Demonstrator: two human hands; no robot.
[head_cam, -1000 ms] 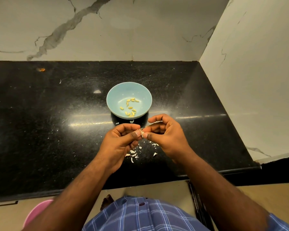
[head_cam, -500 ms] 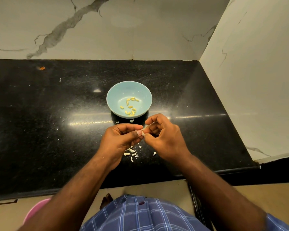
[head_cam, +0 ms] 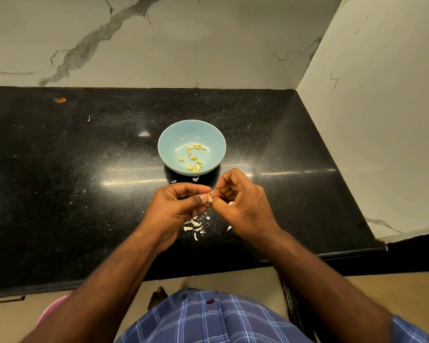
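Both hands are held together just in front of the bowl [head_cam: 170, 138], above the black worktop [head_cam: 60, 181]. The left hand [head_cam: 178, 206] has its fingers [head_cam: 196, 188] curled, with thumb and forefinger pinching a small pale seed [head_cam: 210, 197]. The right hand [head_cam: 243, 206] meets it from the other side, its fingers [head_cam: 224, 178] curled and their tips on the same seed. The seed sits between the two thumbs, in front of the bowl and clear of the worktop. The bowl is light blue and upright, with about ten yellowish kernels [head_cam: 193, 158] loose on its bottom. White husk bits [head_cam: 195, 226] lie scattered on the worktop in front of the bowl, under the hands. One more white bit [head_cam: 195, 179] lies at the bowl's base. An orange speck [head_cam: 61, 100] lies far to the left of the bowl, near the marble wall [head_cam: 208, 45].
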